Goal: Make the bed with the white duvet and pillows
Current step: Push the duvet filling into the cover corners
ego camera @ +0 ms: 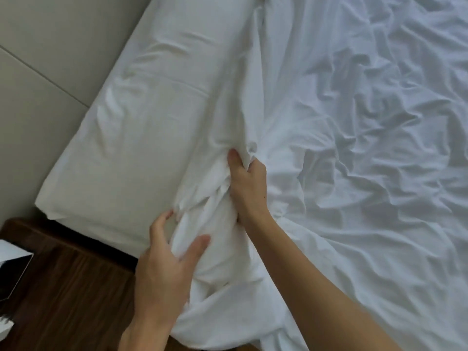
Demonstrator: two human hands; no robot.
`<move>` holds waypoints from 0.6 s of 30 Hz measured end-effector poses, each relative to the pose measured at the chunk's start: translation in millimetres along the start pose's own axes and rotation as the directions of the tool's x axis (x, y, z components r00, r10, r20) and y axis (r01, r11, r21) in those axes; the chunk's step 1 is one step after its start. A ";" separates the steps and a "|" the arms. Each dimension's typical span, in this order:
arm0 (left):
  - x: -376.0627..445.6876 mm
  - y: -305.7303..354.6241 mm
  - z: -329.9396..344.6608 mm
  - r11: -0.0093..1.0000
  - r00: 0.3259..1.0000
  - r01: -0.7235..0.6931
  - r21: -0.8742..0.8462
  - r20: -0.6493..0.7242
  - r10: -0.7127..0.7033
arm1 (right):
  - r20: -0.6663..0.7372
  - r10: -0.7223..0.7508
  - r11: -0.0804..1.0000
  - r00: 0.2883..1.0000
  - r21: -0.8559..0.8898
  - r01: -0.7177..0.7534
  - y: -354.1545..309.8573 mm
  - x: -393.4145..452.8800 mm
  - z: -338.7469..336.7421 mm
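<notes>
A crumpled white duvet (pixel 367 148) covers the bed's right and middle. Its bunched top corner lies at the bed's near edge. My right hand (pixel 249 188) is closed on a fold of that edge, fingers dug into the fabric. My left hand (pixel 167 264) grips the bunched corner lower down, thumb on top and fingers curled around the cloth. A white pillow (pixel 141 138) lies flat at the left, along the headboard, and the duvet edge overlaps its right side.
A beige padded headboard (pixel 45 59) runs along the left. A dark wooden bedside surface (pixel 71 287) sits at the lower left, with a dark flat device (pixel 12 277) and something white on it.
</notes>
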State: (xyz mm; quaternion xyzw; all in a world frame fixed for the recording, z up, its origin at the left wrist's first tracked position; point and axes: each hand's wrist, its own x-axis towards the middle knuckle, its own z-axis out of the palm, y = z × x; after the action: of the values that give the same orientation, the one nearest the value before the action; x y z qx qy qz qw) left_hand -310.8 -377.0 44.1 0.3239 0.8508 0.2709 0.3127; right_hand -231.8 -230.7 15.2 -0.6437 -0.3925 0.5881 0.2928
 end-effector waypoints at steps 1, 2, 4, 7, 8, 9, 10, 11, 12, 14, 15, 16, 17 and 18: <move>-8.4 -10.1 -18.3 0.997 0.996 0.028 -0.067 -0.087 -0.034 | 0.029 -0.011 0.990 1.000 0.141 0.007 -14.5 -12.6 4.0; -16.0 -21.9 -32.6 0.991 0.983 0.058 -0.121 -0.168 -0.079 | 0.049 -0.037 0.965 0.998 0.261 0.023 -27.5 -24.1 9.5; -17.7 -68.0 -64.0 0.982 0.944 0.096 -0.165 -0.296 -0.143 | 0.037 -0.133 0.925 0.990 0.363 0.111 -39.1 -37.6 31.8; -16.6 -118.4 -81.5 0.975 0.883 0.212 -0.072 -0.414 -0.222 | 0.159 -0.325 0.943 0.932 -0.017 0.332 -15.7 -50.1 83.1; -16.1 -120.7 -77.7 0.968 0.873 0.253 -0.003 -0.431 -0.229 | 0.301 -0.360 0.855 0.883 -0.272 0.441 7.7 -52.2 96.3; -14.0 -121.3 -69.2 0.950 0.883 0.298 0.089 -0.405 -0.239 | 0.457 -0.341 0.669 0.821 -0.496 0.554 38.8 -50.6 103.6; -9.8 -119.8 -63.5 0.908 0.897 0.362 0.211 -0.343 -0.278 | 0.573 -0.296 0.458 0.764 -0.617 0.640 69.4 -47.6 103.8; -4.3 -113.6 -53.3 0.867 0.913 0.384 0.318 -0.275 -0.303 | 0.655 -0.264 0.292 0.708 -0.645 0.706 93.6 -44.1 96.6; 1.4 -106.3 -42.4 0.857 0.930 0.356 0.373 -0.231 -0.285 | 0.706 -0.269 0.198 0.655 -0.625 0.755 109.9 -41.7 85.5; 10.9 -113.8 -31.7 0.882 0.963 0.250 0.400 -0.200 -0.183 | 0.737 -0.354 0.177 0.575 -0.551 0.815 126.4 -43.8 59.5; 14.0 -115.1 -27.6 0.899 0.969 0.200 0.390 -0.217 -0.122 | 0.730 -0.411 0.190 0.546 -0.518 0.834 130.9 -47.0 45.5; 15.2 -109.5 -24.3 0.919 0.968 0.157 0.361 -0.241 -0.071 | 0.709 -0.465 0.192 0.531 -0.504 0.842 137.6 -50.1 30.0; 16.8 -102.4 -21.5 0.941 0.965 0.122 0.316 -0.260 -0.038 | 0.674 -0.495 0.200 0.548 -0.525 0.827 146.9 -53.6 12.4; 19.5 -92.8 -18.7 0.960 0.962 0.097 0.264 -0.271 -0.023 | 0.626 -0.504 0.223 0.595 -0.571 0.790 158.6 -57.2 -7.2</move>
State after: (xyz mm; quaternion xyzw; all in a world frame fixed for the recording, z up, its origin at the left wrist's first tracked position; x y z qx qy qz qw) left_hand -371.1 -427.5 -12.1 0.2989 0.9238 0.1813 0.1559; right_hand -199.2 -361.2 -86.6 -0.3700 -0.8879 0.2475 0.1162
